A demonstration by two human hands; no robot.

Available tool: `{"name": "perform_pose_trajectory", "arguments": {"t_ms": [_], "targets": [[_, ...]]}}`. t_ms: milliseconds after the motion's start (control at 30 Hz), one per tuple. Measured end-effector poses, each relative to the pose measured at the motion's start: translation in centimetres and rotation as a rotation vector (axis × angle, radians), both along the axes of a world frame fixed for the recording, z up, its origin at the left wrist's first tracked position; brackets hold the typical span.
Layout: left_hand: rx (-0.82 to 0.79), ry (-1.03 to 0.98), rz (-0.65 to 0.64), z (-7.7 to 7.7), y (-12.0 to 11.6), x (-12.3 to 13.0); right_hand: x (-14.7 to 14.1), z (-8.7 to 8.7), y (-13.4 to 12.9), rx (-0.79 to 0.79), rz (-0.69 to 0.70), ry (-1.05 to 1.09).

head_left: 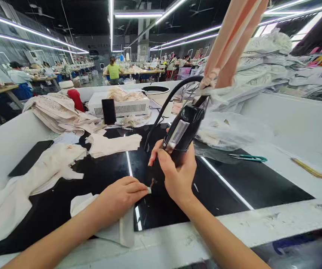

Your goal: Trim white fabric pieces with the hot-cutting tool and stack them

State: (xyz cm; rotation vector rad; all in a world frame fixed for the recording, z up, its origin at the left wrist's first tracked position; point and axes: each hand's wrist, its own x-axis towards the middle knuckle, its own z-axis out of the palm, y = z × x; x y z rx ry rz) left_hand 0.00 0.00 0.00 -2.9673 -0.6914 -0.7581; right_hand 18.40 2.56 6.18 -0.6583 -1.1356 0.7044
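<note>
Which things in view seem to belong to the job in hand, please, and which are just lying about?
Apparently in use:
black corded tool, held in the right hand
small pale piece, pinched in the left hand

Apparently just lying about:
dark phone, standing upright
green-handled snips

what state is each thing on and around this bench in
Black corded handheld tool: tilted, gripped in right hand
Small pale fabric tip: pinched in left hand
Black rectangular phone: standing upright, screen dark
Teal-handled metal snips: lying down
Peach fabric strip: hanging, knotted at lower end
White ceiling tube lights: lit
</note>
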Motion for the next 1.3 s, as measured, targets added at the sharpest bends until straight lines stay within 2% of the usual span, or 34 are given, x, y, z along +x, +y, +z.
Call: {"name": "perform_pose_trajectory", "arguments": {"t_ms": [200, 600, 900, 1067, 1300], "targets": [[-0.024, 0.039, 0.021, -0.3, 0.0, -0.1, 0.5, -0.2, 0.0, 0.050, 0.026, 0.057], [-0.076, -0.032, 0.010, -0.6, 0.1, -0.2, 0.6, -0.4, -0.6, 0.035, 0.049, -0.027], [-0.075, -0.026, 0.070, 0.5, -1.4, -0.7, 1.5, -0.9, -0.9, 0.051, 0.051, -0.008], [-0.003, -0.049, 0.087, -0.3, -2.1, -0.9, 2.0, -1.1, -0.9, 0.052, 0.074, 0.004], [0.032, -0.128, 0.114, -1.2, -2.3, -0.5, 1.6, -0.3, -0.6, 0.066, 0.090, 0.022]]}}
